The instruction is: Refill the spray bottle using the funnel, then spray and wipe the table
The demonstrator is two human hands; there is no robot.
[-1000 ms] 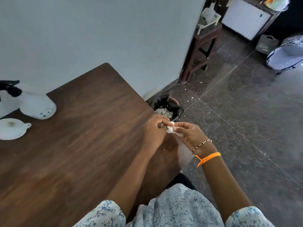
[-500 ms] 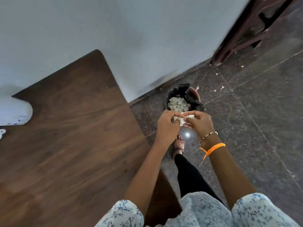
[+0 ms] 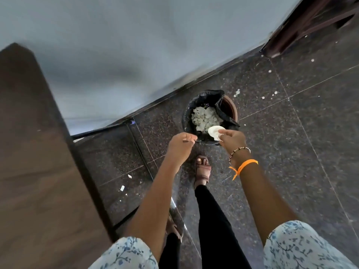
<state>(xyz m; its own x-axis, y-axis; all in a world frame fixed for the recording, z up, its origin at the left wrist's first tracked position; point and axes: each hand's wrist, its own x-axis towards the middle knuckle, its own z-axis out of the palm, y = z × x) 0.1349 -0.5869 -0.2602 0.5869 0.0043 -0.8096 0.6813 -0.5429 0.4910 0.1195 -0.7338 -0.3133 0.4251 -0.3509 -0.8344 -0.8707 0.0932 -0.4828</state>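
My right hand [image 3: 232, 137] pinches a crumpled white tissue [image 3: 214, 132] over the near rim of a small waste bin [image 3: 231, 108] lined with a black bag and holding several white tissue wads. My left hand [image 3: 180, 143] hovers just left of the bin with its fingers curled together and nothing visible in them. The dark wooden table [image 3: 38, 171] fills the left side of the view. The spray bottle and the funnel are out of sight.
The bin stands on a dark speckled tile floor [image 3: 291, 133] close to a pale wall [image 3: 136, 55]. My sandalled foot [image 3: 203, 169] is just before the bin. Bits of white litter lie on the floor. A dark wooden furniture leg [image 3: 303, 26] stands at the upper right.
The view has swung down from the table to the floor and bin. My hands have parted: the right one keeps the tissue over the bin, the left has let go of it.
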